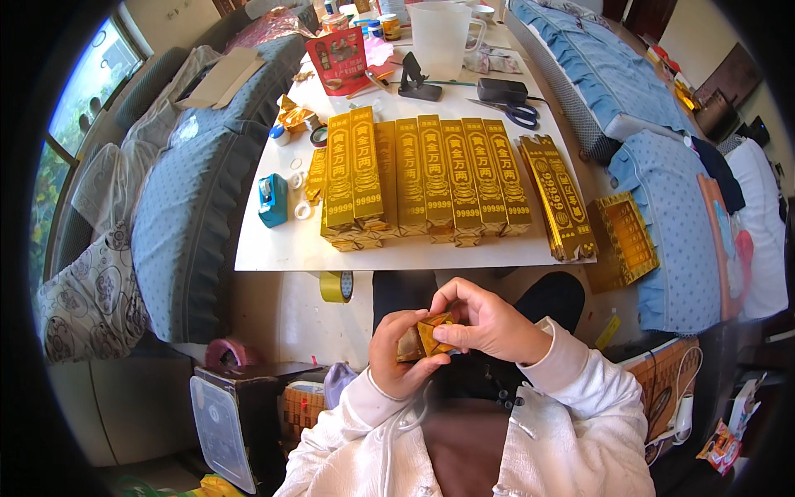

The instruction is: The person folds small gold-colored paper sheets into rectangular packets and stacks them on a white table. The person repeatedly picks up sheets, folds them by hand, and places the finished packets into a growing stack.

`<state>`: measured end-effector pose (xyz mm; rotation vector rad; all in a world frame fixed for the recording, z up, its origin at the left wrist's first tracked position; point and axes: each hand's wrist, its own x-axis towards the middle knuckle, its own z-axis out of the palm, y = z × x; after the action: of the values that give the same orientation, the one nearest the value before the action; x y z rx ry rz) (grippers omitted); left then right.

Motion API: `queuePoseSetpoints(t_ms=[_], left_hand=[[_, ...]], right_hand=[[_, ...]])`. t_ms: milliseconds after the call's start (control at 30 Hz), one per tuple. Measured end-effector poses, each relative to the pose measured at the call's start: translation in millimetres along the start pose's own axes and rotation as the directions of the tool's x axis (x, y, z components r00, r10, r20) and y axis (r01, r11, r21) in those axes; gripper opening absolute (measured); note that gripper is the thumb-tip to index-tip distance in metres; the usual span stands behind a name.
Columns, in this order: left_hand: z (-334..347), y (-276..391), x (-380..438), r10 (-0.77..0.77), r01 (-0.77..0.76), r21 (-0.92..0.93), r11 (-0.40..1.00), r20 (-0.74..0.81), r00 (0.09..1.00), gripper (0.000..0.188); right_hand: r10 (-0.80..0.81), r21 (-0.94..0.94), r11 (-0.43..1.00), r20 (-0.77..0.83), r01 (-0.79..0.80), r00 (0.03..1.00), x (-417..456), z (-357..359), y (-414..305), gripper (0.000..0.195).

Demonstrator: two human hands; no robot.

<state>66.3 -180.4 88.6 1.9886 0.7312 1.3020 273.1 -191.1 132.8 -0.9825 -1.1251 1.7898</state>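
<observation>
A gold foil paper box [428, 338] is held between my two hands above my lap, with its folded end facing me. My left hand [400, 354] wraps around it from the left, fingers and thumb closed on its sides. The thumb of my right hand [487, 326] presses on the folded end flaps, and its fingers curl over the top. Beyond my hands, long gold paper bars [413, 174] with printed characters lie side by side in stacked layers on the white table [286, 251]. To their right is a pile of flat gold paper sheets [556, 199].
Left on the table are a teal tape dispenser [273, 200] and tape rolls [302, 211]. Farther back stand scissors [518, 113], a black case [502, 91], a phone stand [419, 84], a red pouch [338, 62] and a plastic jug [441, 40]. An open gold carton [627, 239] sits right of the table.
</observation>
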Motion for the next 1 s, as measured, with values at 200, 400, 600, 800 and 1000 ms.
queuePoseSetpoints(t_ms=[200, 400, 600, 800, 1000], left_hand=[[-4.6, 13.4, 3.6, 0.092, -0.091, -0.023, 0.996, 0.051, 0.994, 0.073], [-11.8, 45.3, 25.3, 0.600, -0.661, 0.152, 0.734, 0.309, 0.738, 0.042], [-21.0, 40.3, 26.4, 0.584, -0.802, 0.183, 0.569, 0.596, 0.551, 0.034], [-57.2, 14.0, 7.6, 0.414, -0.513, 0.304, 0.803, 0.335, 0.846, 0.056], [-52.1, 25.4, 41.8, -0.158, 0.097, -0.325, 0.941, -0.168, 0.973, 0.064]], right_hand=[[0.016, 0.251, 0.967, 0.128, -0.048, 0.992, -2.8, -9.9, -1.3, 0.041], [0.168, 0.184, 0.966, 0.087, -0.182, 0.982, 5.4, -11.5, 7.1, 0.078], [-0.034, 0.325, 0.945, 0.173, -0.024, 0.984, 18.0, -14.6, -31.3, 0.075], [-0.237, 0.059, 0.971, 0.119, 0.232, 0.964, 47.5, -38.0, 5.6, 0.070], [-0.167, -0.288, 0.938, 0.119, 0.195, 0.979, 70.6, -6.0, 45.8, 0.051]])
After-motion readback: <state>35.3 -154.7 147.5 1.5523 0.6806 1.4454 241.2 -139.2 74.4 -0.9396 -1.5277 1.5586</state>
